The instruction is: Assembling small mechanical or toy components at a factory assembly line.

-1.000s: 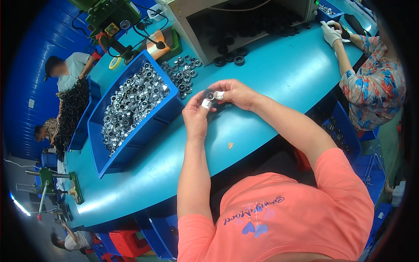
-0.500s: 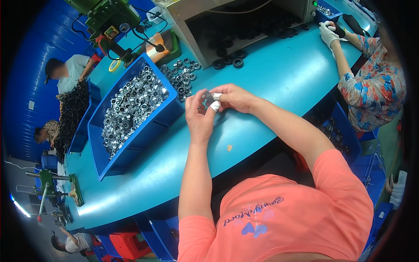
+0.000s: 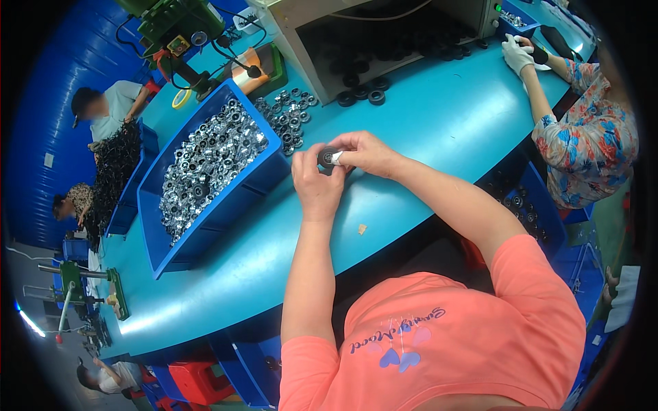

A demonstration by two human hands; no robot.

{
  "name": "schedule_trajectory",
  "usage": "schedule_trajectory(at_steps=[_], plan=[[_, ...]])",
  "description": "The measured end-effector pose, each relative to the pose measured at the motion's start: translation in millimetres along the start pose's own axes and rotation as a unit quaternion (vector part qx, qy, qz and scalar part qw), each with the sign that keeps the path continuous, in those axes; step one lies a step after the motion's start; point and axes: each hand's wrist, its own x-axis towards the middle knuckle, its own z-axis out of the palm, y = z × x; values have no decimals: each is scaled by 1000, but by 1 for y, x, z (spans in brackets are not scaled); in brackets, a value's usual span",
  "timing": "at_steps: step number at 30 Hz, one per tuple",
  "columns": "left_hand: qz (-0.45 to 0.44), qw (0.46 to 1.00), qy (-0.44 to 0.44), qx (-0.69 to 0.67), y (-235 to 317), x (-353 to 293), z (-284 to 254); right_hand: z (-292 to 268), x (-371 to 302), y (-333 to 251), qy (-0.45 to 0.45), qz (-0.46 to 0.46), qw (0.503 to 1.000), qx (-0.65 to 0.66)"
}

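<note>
Between both hands, above the table, is a small black wheel (image 3: 326, 158) with a metallic centre, its round face turned up. My left hand (image 3: 317, 186) is closed on its left and near side, while my right hand (image 3: 371, 153) pinches its right side. White tape wraps fingertips of my right hand; the left thumb tip is partly hidden. Left of my hands stands a blue bin (image 3: 273, 152) heaped with shiny metal hubs (image 3: 212, 164). More loose metal hubs (image 3: 288, 113) lie on the table beyond the bin.
An open-fronted metal cabinet (image 3: 301, 61) stands at the back with black rings (image 3: 376, 97) in and before it. Behind the bin is a green machine (image 3: 171, 41). A co-worker's gloved hand (image 3: 515, 55) is at the far right of the turquoise table (image 3: 439, 130).
The wheel has turned from nearly edge-on to showing its round face. My fingers have shifted around it, and the left thumb has moved in closer. Both forearms stay nearly where they were.
</note>
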Motion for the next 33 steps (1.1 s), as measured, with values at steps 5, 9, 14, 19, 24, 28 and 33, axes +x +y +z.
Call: schedule_trajectory(at_steps=[5, 9, 14, 19, 24, 28, 33], plan=[[-18, 1000, -7, -4, 3, 0, -1, -2, -2, -3, -10, -3, 1000, 13], [-26, 999, 34, 0, 12, -3, -17, -1, -1, -4, -26, -25, 999, 16], [-49, 998, 17, 24, 28, -71, -128, -23, 3, -3, 78, -33, 983, -164], [-257, 916, -189, 246, 4, -237, -298, -77, 25, -15, 185, -90, 905, -372], [-358, 857, -210, 305, 6, -321, -360, -93, 21, -34, 291, -14, 786, -545], [-295, 916, -153, 222, 19, -263, -325, -105, 16, -22, 331, 13, 765, -552], [-120, 975, -179, -54, 53, -116, -193, -114, 15, -10, 302, -49, 805, -508]])
